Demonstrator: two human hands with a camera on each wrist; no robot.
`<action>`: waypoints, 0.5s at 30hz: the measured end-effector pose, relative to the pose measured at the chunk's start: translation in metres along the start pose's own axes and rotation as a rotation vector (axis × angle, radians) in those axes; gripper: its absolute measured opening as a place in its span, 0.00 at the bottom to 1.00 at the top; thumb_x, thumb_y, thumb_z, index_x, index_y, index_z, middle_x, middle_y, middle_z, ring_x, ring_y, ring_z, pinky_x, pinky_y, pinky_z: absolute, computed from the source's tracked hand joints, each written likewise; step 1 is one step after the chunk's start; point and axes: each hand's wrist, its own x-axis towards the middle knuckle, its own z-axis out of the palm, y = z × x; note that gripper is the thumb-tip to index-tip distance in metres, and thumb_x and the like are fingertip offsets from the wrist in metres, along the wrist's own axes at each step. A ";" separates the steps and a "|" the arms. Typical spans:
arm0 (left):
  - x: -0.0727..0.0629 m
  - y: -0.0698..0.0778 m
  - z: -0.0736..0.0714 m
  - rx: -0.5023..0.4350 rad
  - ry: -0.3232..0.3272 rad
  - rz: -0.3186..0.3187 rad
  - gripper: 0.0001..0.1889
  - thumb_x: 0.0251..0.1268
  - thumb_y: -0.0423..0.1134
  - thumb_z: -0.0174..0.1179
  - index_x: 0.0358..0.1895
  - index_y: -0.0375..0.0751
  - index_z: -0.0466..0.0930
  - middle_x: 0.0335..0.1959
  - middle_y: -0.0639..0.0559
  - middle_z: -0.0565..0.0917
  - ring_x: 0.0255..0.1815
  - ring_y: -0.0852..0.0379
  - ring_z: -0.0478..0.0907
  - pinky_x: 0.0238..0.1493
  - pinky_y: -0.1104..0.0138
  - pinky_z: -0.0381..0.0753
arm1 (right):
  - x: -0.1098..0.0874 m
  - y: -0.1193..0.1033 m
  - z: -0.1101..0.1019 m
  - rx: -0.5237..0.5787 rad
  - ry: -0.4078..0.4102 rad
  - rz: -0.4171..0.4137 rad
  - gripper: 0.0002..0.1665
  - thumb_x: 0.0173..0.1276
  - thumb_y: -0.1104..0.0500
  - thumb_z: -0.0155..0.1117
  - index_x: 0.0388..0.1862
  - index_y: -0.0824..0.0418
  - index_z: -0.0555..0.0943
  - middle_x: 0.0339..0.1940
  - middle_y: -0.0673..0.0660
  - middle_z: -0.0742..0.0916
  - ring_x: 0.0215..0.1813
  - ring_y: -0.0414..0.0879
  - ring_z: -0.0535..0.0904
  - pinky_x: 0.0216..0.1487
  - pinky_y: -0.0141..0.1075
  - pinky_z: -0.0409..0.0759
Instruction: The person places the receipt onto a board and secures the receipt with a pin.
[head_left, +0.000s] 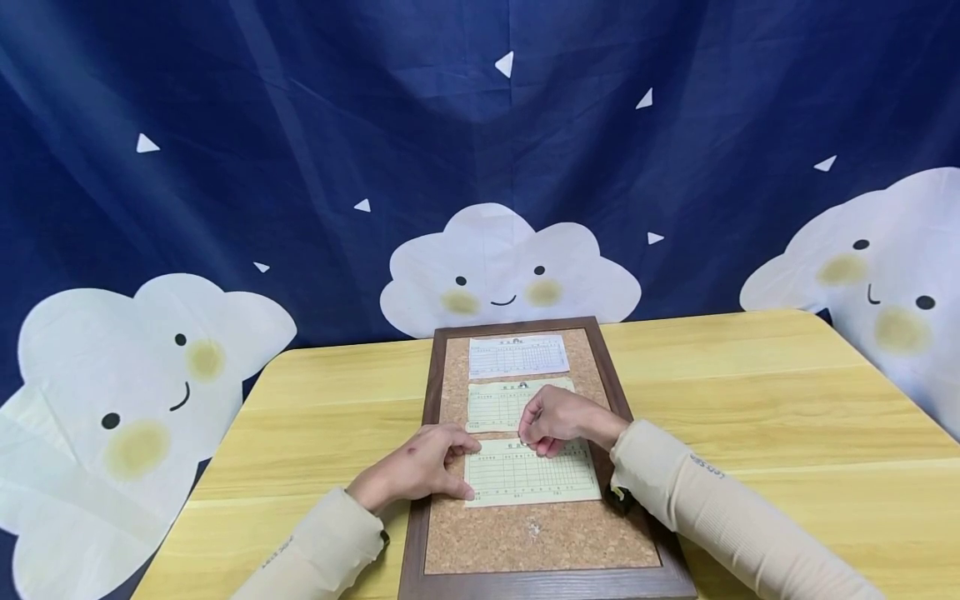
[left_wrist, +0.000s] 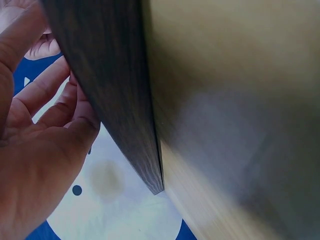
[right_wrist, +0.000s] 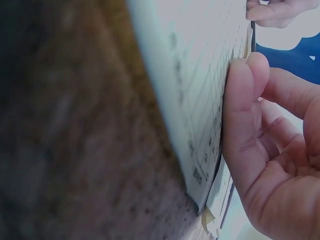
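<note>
A cork board [head_left: 465, 537] in a dark brown frame lies on the table, with three printed slips on it. The lowest, a pale yellow slip [head_left: 525, 483], lies under both hands. My left hand [head_left: 423, 462] rests at its left edge, thumb at the lower corner and fingertips near the upper one. My right hand [head_left: 558, 419] pinches a small silver thumbtack [head_left: 523, 443] at the slip's top edge, mostly hidden by the fingertips. Above lie another yellow slip [head_left: 491, 407] and a white slip [head_left: 517, 358], each with a silver thumbtack at its top.
A small cluster of shiny tacks [head_left: 534, 527] lies on the cork below the lowest slip. The light wooden table [head_left: 750, 400] extends to both sides of the board. Behind it hangs a dark blue curtain [head_left: 420, 125] with smiling clouds.
</note>
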 end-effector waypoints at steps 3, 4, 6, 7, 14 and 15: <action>0.000 0.000 0.000 0.003 0.002 0.002 0.28 0.45 0.40 0.81 0.52 0.35 0.83 0.36 0.57 0.77 0.40 0.58 0.72 0.43 0.66 0.76 | 0.000 0.000 0.000 -0.003 0.000 0.002 0.06 0.66 0.72 0.65 0.30 0.67 0.85 0.18 0.56 0.83 0.19 0.41 0.77 0.25 0.34 0.83; 0.000 0.000 0.000 0.003 0.002 0.002 0.28 0.45 0.40 0.81 0.52 0.35 0.83 0.37 0.57 0.77 0.40 0.58 0.72 0.43 0.66 0.76 | 0.000 0.000 0.000 -0.004 0.001 0.002 0.06 0.66 0.72 0.65 0.30 0.67 0.85 0.18 0.56 0.83 0.19 0.41 0.77 0.25 0.33 0.83; 0.000 0.000 0.000 0.005 0.002 0.000 0.28 0.45 0.40 0.81 0.52 0.35 0.83 0.37 0.57 0.77 0.40 0.58 0.72 0.44 0.66 0.76 | 0.000 0.000 0.000 -0.004 0.004 0.003 0.06 0.66 0.72 0.65 0.29 0.67 0.85 0.18 0.56 0.83 0.18 0.41 0.77 0.25 0.33 0.83; 0.000 -0.001 0.000 0.006 0.002 0.000 0.28 0.45 0.40 0.81 0.52 0.35 0.83 0.37 0.57 0.77 0.40 0.58 0.72 0.44 0.66 0.76 | 0.000 0.000 0.000 0.000 0.005 0.003 0.06 0.66 0.72 0.65 0.29 0.67 0.85 0.18 0.56 0.83 0.18 0.41 0.77 0.25 0.33 0.83; 0.001 -0.001 0.000 0.009 0.001 0.001 0.28 0.45 0.40 0.81 0.52 0.35 0.83 0.37 0.58 0.77 0.40 0.58 0.72 0.44 0.66 0.76 | 0.000 -0.001 0.000 0.002 0.010 0.007 0.06 0.65 0.72 0.65 0.29 0.67 0.85 0.18 0.56 0.83 0.18 0.41 0.77 0.24 0.33 0.82; 0.001 -0.001 0.000 0.010 0.001 0.000 0.28 0.45 0.40 0.81 0.52 0.35 0.83 0.37 0.58 0.77 0.40 0.58 0.72 0.44 0.66 0.76 | -0.001 -0.001 0.001 0.001 0.010 0.006 0.06 0.65 0.72 0.66 0.29 0.67 0.85 0.18 0.56 0.83 0.18 0.41 0.77 0.24 0.33 0.82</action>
